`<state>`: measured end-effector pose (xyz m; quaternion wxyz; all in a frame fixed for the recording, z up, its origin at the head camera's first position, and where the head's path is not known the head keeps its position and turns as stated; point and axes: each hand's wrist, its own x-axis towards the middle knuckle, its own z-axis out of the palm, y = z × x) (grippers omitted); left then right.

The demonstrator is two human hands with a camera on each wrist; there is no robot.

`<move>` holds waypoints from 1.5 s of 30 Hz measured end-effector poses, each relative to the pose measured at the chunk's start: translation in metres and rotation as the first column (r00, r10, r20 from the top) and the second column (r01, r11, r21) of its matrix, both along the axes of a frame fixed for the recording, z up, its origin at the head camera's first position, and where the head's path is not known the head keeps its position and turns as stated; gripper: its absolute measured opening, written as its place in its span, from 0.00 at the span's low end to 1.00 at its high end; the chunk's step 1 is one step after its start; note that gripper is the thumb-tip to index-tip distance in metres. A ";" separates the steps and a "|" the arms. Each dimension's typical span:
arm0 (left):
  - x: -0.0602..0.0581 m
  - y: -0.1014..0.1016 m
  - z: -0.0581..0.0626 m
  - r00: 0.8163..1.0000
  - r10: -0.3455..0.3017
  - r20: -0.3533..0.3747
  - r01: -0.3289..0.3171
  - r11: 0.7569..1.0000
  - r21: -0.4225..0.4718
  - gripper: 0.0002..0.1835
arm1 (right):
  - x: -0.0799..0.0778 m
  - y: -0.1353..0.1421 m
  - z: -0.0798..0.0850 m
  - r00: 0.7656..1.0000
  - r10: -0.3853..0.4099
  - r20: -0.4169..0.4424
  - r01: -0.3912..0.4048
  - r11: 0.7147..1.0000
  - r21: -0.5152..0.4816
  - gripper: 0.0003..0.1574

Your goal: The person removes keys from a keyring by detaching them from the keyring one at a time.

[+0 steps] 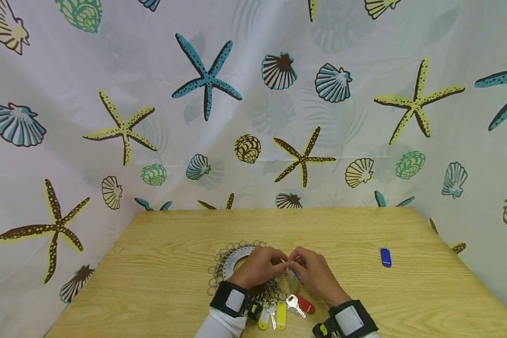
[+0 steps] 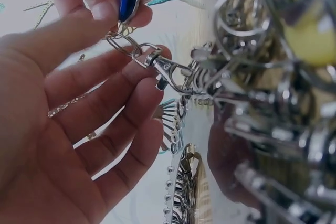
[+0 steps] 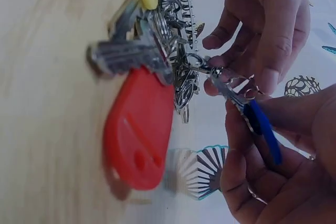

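Observation:
My left hand and right hand meet over the right side of a grey ring-shaped holder fringed with metal clasps. In the left wrist view, my left thumb and fingers pinch a split ring linked to a swivel clasp. The clasp points toward the holder's crowded hardware. My right hand grips a blue key tag at that split ring, and a silver key lies alongside the tag. Fingers partly cover the tag in the head view.
By the holder's near edge lie a red key tag, a silver key and two yellow tags, one beside another key. Another blue tag lies to the right on the wooden table. A patterned curtain surrounds it.

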<state>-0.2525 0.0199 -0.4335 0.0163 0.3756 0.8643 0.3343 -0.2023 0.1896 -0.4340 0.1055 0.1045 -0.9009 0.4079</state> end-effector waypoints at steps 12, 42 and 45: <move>0.000 -0.001 0.001 0.999 0.014 -0.030 -0.014 1.000 -0.018 0.10 | -0.001 0.002 -0.003 0.996 0.059 -0.070 -0.053 0.995 0.082 0.04; -0.001 0.000 -0.002 1.000 0.001 -0.029 -0.002 1.000 -0.009 0.10 | -0.001 0.002 0.001 1.000 -0.020 -0.007 0.021 0.997 0.070 0.06; -0.002 0.000 -0.004 1.000 -0.001 0.000 0.001 1.000 0.006 0.09 | -0.001 0.003 0.001 1.000 -0.024 -0.012 0.024 0.998 0.066 0.07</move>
